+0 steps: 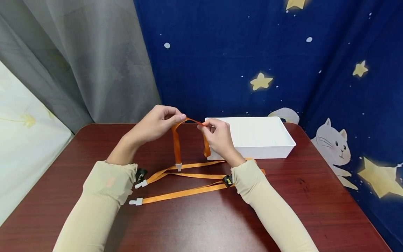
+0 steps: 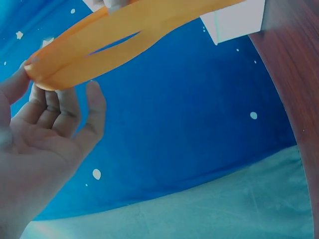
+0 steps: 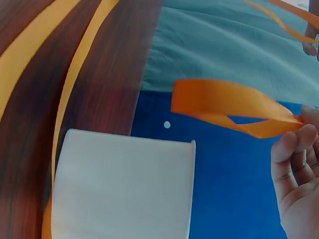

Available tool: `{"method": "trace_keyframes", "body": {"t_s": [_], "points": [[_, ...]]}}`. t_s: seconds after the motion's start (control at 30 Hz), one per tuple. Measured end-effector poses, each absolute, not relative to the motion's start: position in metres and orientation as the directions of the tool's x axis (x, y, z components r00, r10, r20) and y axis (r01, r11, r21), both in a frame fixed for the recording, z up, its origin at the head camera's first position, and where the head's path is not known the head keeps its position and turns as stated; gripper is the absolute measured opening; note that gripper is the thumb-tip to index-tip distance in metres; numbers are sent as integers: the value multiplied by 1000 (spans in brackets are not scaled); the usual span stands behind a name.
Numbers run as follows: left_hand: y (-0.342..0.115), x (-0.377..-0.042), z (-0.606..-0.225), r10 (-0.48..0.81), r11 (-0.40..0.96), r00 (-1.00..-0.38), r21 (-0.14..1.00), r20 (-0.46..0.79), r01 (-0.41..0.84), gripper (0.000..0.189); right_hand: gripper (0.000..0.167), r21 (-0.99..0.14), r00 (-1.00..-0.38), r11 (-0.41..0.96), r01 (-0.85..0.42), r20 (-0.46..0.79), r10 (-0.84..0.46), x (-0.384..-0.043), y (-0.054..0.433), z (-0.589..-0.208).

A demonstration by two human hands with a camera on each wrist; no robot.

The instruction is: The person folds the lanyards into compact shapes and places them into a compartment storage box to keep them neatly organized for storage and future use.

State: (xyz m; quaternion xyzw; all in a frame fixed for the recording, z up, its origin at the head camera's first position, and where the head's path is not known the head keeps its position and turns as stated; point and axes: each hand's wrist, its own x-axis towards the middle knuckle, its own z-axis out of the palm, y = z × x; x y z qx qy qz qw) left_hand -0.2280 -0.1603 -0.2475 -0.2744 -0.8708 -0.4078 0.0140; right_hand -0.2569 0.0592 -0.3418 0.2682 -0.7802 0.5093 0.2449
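Both hands hold an orange lanyard [image 1: 177, 143] up above the table. My left hand [image 1: 155, 122] pinches one part of its strap between thumb and fingers. My right hand [image 1: 219, 136] pinches the strap farther right, and a loop of it hangs below. From the left part, the strap drops to a white clip [image 1: 178, 167]. The left wrist view shows the doubled orange strap [image 2: 124, 47] running from the left hand's fingertips. Under the hands, more orange lanyards [image 1: 185, 192] lie on the table, with white clips [image 1: 136, 202] at their left ends.
A white open box [image 1: 252, 152] stands at the back right of the dark red table [image 1: 163, 224], just behind the right hand. Small black devices sit at both sleeve cuffs. Blue and grey curtains [image 1: 207, 52] hang behind the table's far edge.
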Motion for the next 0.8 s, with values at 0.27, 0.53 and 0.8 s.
{"method": "trace_keyframes", "body": {"t_s": [0.27, 0.53, 0.8], "points": [[-156, -226, -245, 394, 464, -848, 720, 355, 517, 34, 17, -735, -770, 234, -636, 589, -243, -248, 52, -345], [-154, -228, -247, 363, 447, -854, 734, 374, 511, 32, 12, -754, -741, 134, -643, 570, -355, -241, 47, -349], [-153, -228, -249, 362, 439, -843, 725, 397, 530, 31, 11, -810, -747, 27, -586, 528, -404, -235, 40, -348]]}}
